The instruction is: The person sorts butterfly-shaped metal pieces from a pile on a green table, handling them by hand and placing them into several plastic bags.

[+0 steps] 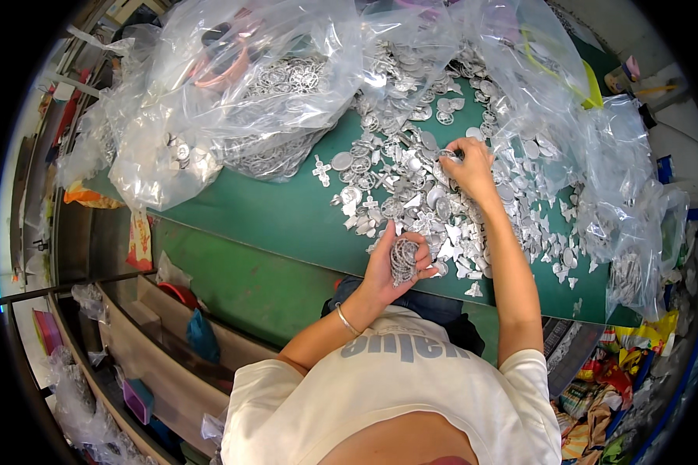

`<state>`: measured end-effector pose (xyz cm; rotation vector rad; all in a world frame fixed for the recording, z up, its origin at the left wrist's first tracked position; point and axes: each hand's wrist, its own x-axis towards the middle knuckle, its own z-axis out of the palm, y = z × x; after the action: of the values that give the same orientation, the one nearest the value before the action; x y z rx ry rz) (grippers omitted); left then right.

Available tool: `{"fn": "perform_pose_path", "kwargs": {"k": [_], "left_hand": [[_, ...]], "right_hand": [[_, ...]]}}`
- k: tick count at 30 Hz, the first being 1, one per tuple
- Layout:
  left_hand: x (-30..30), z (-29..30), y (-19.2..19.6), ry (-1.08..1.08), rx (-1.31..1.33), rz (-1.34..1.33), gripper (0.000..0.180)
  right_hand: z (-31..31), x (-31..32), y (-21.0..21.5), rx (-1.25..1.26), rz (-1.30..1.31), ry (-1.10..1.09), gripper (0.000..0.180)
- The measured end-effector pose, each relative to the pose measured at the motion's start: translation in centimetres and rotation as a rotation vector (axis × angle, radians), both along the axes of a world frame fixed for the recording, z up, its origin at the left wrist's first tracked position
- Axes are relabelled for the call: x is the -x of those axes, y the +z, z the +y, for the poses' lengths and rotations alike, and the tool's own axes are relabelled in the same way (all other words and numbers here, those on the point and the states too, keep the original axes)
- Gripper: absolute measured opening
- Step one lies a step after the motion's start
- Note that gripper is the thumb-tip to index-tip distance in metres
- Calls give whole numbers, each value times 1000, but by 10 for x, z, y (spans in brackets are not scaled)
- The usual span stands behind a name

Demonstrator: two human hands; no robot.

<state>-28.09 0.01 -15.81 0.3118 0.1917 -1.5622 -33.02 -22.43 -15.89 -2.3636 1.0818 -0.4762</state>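
My left hand (pixel 388 267), palm up near the table's front edge, is curled round a clump of silver openwork metal charms (pixel 403 262). Farther off and to the right, my right hand (pixel 473 164) pinches a small dark-grey round metal charm (pixel 453 155) between thumb and fingers; its exact shape is partly hidden. Between and around both hands spreads a loose heap of silver metal charms (pixel 411 167), with discs, crosses and butterfly-like shapes among them. One cross-shaped charm (pixel 321 171) lies at the heap's left side.
The charms lie on a green tabletop (pixel 264 221). A large clear plastic bag (pixel 279 124) full of openwork rings stands at the back left, with a pink basket (pixel 223 66) behind its film. More clear bags (pixel 616 155) line the right. Brown drawers (pixel 163 341) stand lower left.
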Motion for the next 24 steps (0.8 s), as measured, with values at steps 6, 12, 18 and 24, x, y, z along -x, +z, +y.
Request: {"fn": "perform_pose_path", "kwargs": {"k": [6, 12, 18, 24], "left_hand": [[1, -1, -5, 2, 4, 20, 32], [4, -3, -4, 29, -37, 31, 37], [3, 0, -11, -2, 24, -8, 46], [4, -10, 1, -38, -17, -68, 48]], "right_hand": [[9, 19, 14, -120, -530, -70, 20], [20, 53, 38, -126, -191, 24, 26], [27, 76, 43, -401, -280, -9, 21], [47, 69, 33, -775, -490, 33, 18]]}}
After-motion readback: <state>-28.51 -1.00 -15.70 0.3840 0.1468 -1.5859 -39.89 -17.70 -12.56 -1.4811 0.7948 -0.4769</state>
